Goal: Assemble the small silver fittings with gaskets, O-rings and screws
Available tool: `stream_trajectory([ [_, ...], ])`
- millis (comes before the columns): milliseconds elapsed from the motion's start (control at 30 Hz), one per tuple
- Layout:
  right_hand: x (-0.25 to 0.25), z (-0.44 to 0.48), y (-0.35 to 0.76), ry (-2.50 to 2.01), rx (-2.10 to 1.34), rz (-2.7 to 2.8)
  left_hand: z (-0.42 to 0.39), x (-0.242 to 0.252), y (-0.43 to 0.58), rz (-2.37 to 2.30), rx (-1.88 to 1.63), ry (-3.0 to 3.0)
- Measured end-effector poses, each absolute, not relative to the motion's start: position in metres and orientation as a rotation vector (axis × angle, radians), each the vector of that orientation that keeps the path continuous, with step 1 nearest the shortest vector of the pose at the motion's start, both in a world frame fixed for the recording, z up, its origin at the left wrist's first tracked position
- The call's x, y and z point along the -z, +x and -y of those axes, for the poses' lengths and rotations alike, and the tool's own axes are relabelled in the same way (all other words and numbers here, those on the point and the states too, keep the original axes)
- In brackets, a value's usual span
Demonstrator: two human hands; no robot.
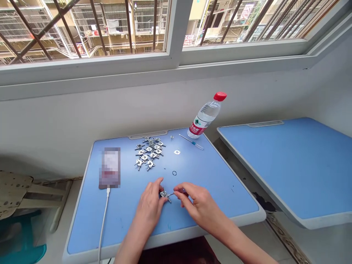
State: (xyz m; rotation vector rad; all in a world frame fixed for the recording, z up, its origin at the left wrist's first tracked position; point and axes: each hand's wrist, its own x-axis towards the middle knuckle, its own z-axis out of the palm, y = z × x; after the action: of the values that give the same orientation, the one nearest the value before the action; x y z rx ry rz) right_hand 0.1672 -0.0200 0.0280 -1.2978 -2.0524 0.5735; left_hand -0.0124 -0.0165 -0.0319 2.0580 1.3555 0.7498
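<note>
Near the table's front edge, my left hand (150,200) grips a small silver metal fitting (164,194) with short pipe-like arms between thumb and fingers. From the right, my right hand (194,198) pinches a thin metal rod (171,194) that reaches to the fitting; whether it is a separate tool or part of the fitting I cannot tell. Just beyond my hands lies a thin dark ring (174,173). Farther back are a flat metal plate (177,152) with a hole and a pile of similar silver fittings (150,151).
On the left lies a phone (110,167) with a white cable (103,220) running off the front edge. A water bottle (205,119) with a red cap stands at the back right, beside a thin rod with a blue middle (192,142). Another blue table (297,161) stands to the right.
</note>
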Motion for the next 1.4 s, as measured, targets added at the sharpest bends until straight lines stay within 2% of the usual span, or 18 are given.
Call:
stream_trajectory([
  [433,-0.036,0.011,0.16,-1.051,-0.572,2.181,0.014,0.03,-0.015,-1.313,-0.763,1.919],
  [1133,-0.029,0.01,0.158,-1.066,-0.523,2.343,0.015,0.03,-0.015,-1.296,-0.728,1.908],
  [1400,-0.032,0.002,0.151,-1.014,-0.27,2.495,0.015,0.028,-0.014,-1.308,-0.696,1.936],
])
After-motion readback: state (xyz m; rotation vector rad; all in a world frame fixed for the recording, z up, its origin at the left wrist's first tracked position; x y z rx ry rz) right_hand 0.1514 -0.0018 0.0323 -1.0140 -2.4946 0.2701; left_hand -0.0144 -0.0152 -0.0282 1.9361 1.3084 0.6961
